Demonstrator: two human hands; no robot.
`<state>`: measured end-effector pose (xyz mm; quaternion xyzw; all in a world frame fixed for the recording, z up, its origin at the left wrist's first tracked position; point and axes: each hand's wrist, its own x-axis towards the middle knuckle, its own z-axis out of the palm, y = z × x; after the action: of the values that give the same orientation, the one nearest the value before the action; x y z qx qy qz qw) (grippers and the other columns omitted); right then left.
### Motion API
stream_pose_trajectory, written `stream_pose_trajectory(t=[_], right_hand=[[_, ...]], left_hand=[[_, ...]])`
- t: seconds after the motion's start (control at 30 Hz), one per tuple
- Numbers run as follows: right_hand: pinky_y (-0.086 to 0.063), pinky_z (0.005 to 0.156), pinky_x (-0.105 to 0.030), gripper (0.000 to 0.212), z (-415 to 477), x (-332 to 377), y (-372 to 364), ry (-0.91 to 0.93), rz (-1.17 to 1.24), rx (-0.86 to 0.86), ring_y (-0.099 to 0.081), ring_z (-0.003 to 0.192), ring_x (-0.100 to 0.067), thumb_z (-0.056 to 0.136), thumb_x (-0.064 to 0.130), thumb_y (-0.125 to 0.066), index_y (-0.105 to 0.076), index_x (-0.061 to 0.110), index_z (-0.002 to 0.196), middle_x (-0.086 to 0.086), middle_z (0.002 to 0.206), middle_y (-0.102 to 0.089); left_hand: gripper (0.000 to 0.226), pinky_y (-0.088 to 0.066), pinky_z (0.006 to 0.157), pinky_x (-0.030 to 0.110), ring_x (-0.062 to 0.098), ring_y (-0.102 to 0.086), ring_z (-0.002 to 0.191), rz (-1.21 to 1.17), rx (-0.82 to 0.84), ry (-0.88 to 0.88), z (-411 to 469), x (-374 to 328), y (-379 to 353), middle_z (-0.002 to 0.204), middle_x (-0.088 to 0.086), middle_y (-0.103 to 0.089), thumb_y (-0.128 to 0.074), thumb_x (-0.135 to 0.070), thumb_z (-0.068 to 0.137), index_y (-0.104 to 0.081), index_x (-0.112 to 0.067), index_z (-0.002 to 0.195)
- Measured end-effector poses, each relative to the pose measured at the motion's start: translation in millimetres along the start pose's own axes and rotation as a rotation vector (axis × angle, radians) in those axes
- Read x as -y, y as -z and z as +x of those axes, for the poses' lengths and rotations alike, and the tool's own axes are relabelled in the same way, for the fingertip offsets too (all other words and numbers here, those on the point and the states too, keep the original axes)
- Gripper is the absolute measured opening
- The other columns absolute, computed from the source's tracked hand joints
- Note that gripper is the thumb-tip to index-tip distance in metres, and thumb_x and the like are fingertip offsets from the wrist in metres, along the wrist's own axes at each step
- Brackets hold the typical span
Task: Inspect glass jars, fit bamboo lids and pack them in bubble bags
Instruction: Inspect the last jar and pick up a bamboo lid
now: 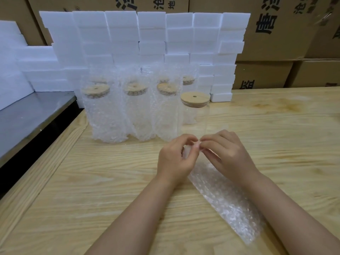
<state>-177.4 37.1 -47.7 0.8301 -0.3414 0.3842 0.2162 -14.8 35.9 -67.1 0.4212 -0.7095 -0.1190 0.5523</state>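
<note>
One bare lidded jar (pixel 193 120), one flat bubble bag (pixel 226 196), three front-row bagged jars (pixel 104 116).

The single head-worn view looks forward and down, close over a wooden table (pixel 92 181), toward stacked cartons (pixel 276 34).

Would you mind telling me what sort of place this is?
Probably a warehouse packing station: stacked cardboard cartons, a wall of white foam blocks, and bubble-bagged jars on a wooden bench.
</note>
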Motion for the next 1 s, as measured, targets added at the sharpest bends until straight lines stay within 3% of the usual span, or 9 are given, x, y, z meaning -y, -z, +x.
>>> stream_pose_trajectory(t=[0.1, 0.17, 0.27, 0.47, 0.6, 0.67, 0.8, 0.9, 1.0], right_hand=[[-0.049, 0.064, -0.040, 0.015, -3, -6, 0, -0.036, -0.033, -0.024, -0.057, 0.071, -0.029, 0.086, 0.016, -0.065, -0.074, 0.005, 0.089, -0.011, 0.086, -0.065], [-0.049, 0.065, -0.041, 0.015, -5, -8, 0, -0.051, -0.046, -0.024, -0.060, 0.073, -0.030, 0.083, 0.017, -0.070, -0.073, 0.005, 0.090, -0.009, 0.085, -0.065], [-0.044, 0.069, -0.036, 0.002, -6, -10, 0, -0.019, -0.073, -0.068, -0.061, 0.077, -0.027, 0.082, 0.007, -0.070, -0.071, 0.006, 0.080, -0.006, 0.084, -0.067], [-0.040, 0.083, -0.035, 0.008, -4, -4, 3, 0.090, -0.134, -0.136, -0.058, 0.095, -0.026, 0.078, 0.004, -0.064, -0.068, 0.008, 0.072, -0.009, 0.095, -0.070], [-0.041, 0.085, -0.035, 0.010, -2, 6, 6, 0.114, -0.008, -0.084, -0.059, 0.064, -0.022, 0.070, 0.006, -0.051, -0.059, 0.006, 0.064, 0.000, 0.065, -0.059], [-0.039, 0.086, -0.032, 0.011, -1, 9, 6, 0.055, 0.059, -0.062, -0.049, 0.049, -0.020, 0.070, 0.007, -0.048, -0.057, 0.005, 0.064, 0.001, 0.056, -0.051], [-0.039, 0.082, -0.035, 0.015, 0, 13, 9, -0.108, 0.180, -0.034, -0.053, 0.051, -0.019, 0.070, 0.011, -0.046, -0.059, 0.003, 0.067, -0.001, 0.059, -0.056], [-0.043, 0.074, -0.038, 0.017, 8, 16, 12, -0.287, 0.370, -0.150, -0.052, 0.070, -0.015, 0.072, 0.016, -0.047, -0.059, 0.006, 0.079, -0.001, 0.075, -0.057], [-0.041, 0.085, -0.025, 0.034, 34, 14, 11, -0.559, 0.468, -0.294, -0.047, 0.098, -0.010, 0.083, 0.030, -0.058, -0.049, 0.034, 0.116, 0.005, 0.107, -0.048]], left_hand=[[0.008, -0.038, 0.056, 0.014, 0.003, -0.047, 0.052, -0.055, 0.000, 0.073, -2, 2, -1, 0.065, -0.010, -0.062, -0.067, -0.010, 0.082, -0.072, -0.012, 0.087], [0.016, -0.040, 0.057, 0.013, 0.005, -0.051, 0.054, -0.119, -0.012, 0.142, -1, 2, -1, 0.067, -0.006, -0.065, -0.068, -0.002, 0.081, -0.071, -0.018, 0.085], [0.028, -0.043, 0.056, 0.018, 0.006, -0.051, 0.052, -0.181, -0.054, 0.236, 1, 4, 0, 0.066, -0.006, -0.066, -0.069, -0.002, 0.080, -0.068, -0.030, 0.081], [0.032, -0.046, 0.053, 0.028, 0.018, -0.057, 0.050, -0.178, -0.125, 0.391, 4, 8, 1, 0.058, -0.002, -0.064, -0.058, -0.005, 0.081, -0.063, -0.036, 0.076], [0.026, -0.039, 0.047, 0.017, 0.012, -0.054, 0.048, -0.159, -0.166, 0.427, 5, 8, 0, 0.065, -0.008, -0.070, -0.055, -0.004, 0.084, -0.060, -0.029, 0.080], [0.022, -0.035, 0.046, 0.020, 0.007, -0.045, 0.043, -0.104, -0.118, 0.367, 4, 5, 1, 0.064, -0.009, -0.068, -0.054, -0.007, 0.086, -0.060, -0.027, 0.079], [0.022, -0.037, 0.054, 0.029, 0.011, -0.048, 0.053, 0.080, 0.007, 0.181, 1, -5, 5, 0.056, -0.011, -0.054, -0.047, -0.017, 0.077, -0.068, -0.013, 0.073], [0.024, -0.041, 0.058, 0.031, 0.019, -0.054, 0.058, 0.153, 0.089, 0.169, 0, -11, 8, 0.056, -0.007, -0.054, -0.049, -0.022, 0.071, -0.069, -0.009, 0.068], [0.022, -0.041, 0.060, 0.030, 0.020, -0.054, 0.061, 0.149, 0.115, 0.196, 1, -14, 9, 0.059, -0.009, -0.052, -0.052, -0.025, 0.066, -0.067, -0.009, 0.069]])
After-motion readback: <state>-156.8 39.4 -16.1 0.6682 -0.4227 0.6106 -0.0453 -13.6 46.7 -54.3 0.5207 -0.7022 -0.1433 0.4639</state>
